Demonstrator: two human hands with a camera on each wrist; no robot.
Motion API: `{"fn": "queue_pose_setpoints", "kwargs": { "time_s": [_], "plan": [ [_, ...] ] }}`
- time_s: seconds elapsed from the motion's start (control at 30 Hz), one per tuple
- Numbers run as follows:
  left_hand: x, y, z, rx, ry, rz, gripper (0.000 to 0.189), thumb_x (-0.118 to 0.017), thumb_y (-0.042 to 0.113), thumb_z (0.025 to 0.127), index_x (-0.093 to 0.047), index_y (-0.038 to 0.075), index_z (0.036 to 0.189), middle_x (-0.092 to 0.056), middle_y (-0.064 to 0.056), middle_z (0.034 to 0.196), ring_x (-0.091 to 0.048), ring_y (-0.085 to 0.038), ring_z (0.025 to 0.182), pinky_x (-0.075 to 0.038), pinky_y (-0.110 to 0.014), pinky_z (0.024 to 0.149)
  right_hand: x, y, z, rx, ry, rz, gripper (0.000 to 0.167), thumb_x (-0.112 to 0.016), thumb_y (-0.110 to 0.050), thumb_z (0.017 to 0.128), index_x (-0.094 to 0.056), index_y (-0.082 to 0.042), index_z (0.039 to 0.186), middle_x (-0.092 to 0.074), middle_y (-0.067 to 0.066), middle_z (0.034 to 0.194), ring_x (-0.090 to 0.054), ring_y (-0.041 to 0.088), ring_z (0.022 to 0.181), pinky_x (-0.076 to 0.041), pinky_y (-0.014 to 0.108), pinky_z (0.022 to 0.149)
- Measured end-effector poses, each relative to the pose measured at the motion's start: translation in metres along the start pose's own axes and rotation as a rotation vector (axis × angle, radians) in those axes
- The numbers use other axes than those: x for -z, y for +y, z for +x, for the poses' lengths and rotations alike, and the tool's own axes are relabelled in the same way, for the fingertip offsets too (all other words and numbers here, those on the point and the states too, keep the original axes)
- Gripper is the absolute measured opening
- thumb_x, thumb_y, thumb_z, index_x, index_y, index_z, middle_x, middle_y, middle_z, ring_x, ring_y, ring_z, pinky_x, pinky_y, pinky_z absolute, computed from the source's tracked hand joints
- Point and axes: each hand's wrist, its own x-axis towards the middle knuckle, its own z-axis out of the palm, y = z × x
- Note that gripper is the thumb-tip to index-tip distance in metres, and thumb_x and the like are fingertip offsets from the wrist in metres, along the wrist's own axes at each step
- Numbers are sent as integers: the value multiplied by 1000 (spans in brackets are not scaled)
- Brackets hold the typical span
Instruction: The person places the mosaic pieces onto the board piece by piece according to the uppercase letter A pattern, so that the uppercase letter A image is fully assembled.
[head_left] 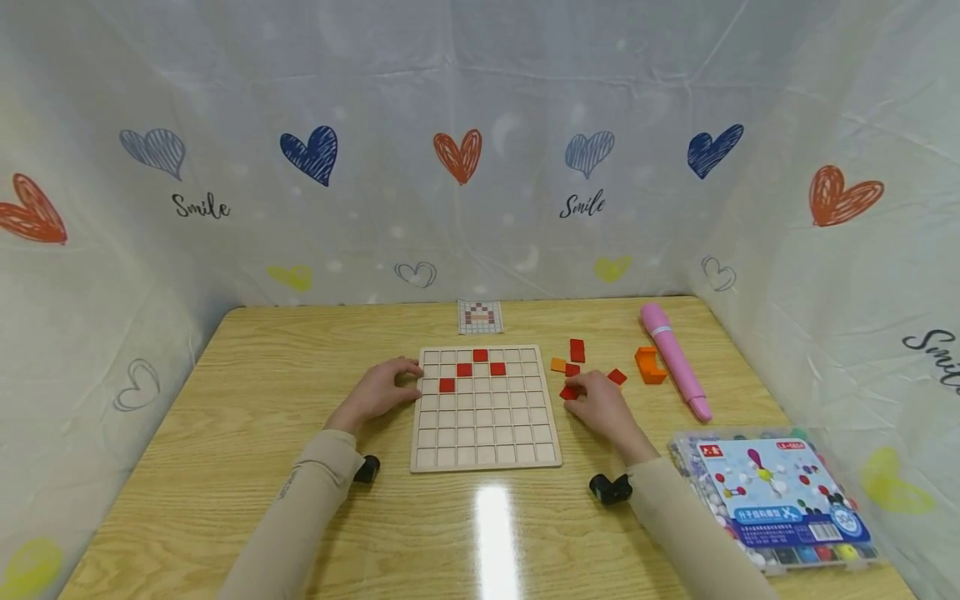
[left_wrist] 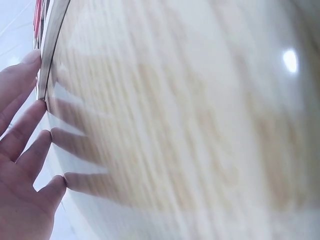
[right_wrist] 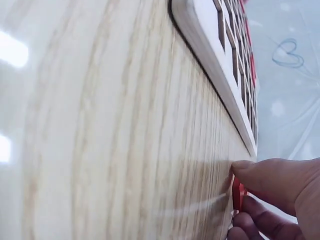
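A pale wooden grid board (head_left: pixel 476 457) lies on the table, with several red square tiles (head_left: pixel 447 385) in its upper cells. At its left edge is my left hand (head_left: pixel 381 387), fingertips touching the rim; in the left wrist view the fingers (left_wrist: pixel 29 142) look mostly straight. My right hand (head_left: pixel 602 408) is just beyond the board's right edge. Between its thumb and fingers it pinches a red tile (right_wrist: pixel 237 192), low over the tabletop. Near that hand lie more red tiles (head_left: pixel 577 350) and an orange tile (head_left: pixel 558 365); the hand partly covers this group.
A small pattern card (head_left: pixel 480 317) lies behind the board. To the right are an orange plastic holder (head_left: pixel 651 367), a pink pen-shaped stick (head_left: pixel 678 358) and a clear box of coloured beads (head_left: pixel 780 492). A patterned curtain (head_left: pixel 375 233) surrounds the wooden table (head_left: pixel 247 417).
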Motion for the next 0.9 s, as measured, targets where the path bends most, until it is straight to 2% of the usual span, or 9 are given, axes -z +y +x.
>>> {"fn": "queue_pose_setpoints", "kwargs": {
  "time_s": [0.1,0.17,0.33,0.43,0.67,0.9],
  "plan": [
    [1,0,0,-9,-1,-1,33,-72,14,89,-66,4,120,-51,-15,143,-36,-38,139,-25,-52,116,1,-2,-2,19,-13,-26,40,-73,-8,84,-64,8,120,-61,21,108,-56,32,95,-50,48,85],
    [1,0,0,-11,-1,0,33,-72,14,89,-66,4,120,-51,-15,143,-36,-37,139,-25,-52,117,1,-2,-3,17,-12,-36,41,-73,-9,84,-64,9,121,-60,21,104,-54,30,90,-49,43,79],
    [0,-2,1,-16,-9,8,34,-71,14,90,-65,4,122,-50,-14,143,-35,-37,139,-25,-52,117,1,0,-5,51,2,-58,30,-73,-6,84,-69,7,112,-60,15,92,-52,23,79,-47,35,69],
    [1,-3,1,-12,-11,6,35,-71,14,90,-65,4,122,-50,-14,144,-35,-37,139,-25,-52,117,1,0,-7,72,4,-77,24,-73,-3,85,-70,6,107,-63,13,90,-54,24,80,-50,39,72],
    [2,-1,-1,13,-4,-4,33,-72,13,89,-65,4,121,-51,-16,142,-36,-38,138,-26,-52,116,6,-6,-9,56,-11,-106,27,-66,-3,91,-66,9,114,-65,22,103,-55,34,93,-51,48,85],
    [2,5,-1,19,-11,-15,33,-72,12,89,-65,3,120,-51,-16,142,-36,-38,138,-26,-52,116,8,-8,-13,34,11,-46,29,-68,-2,88,-67,8,116,-59,20,99,-51,27,83,-48,37,72]
  ]
}}
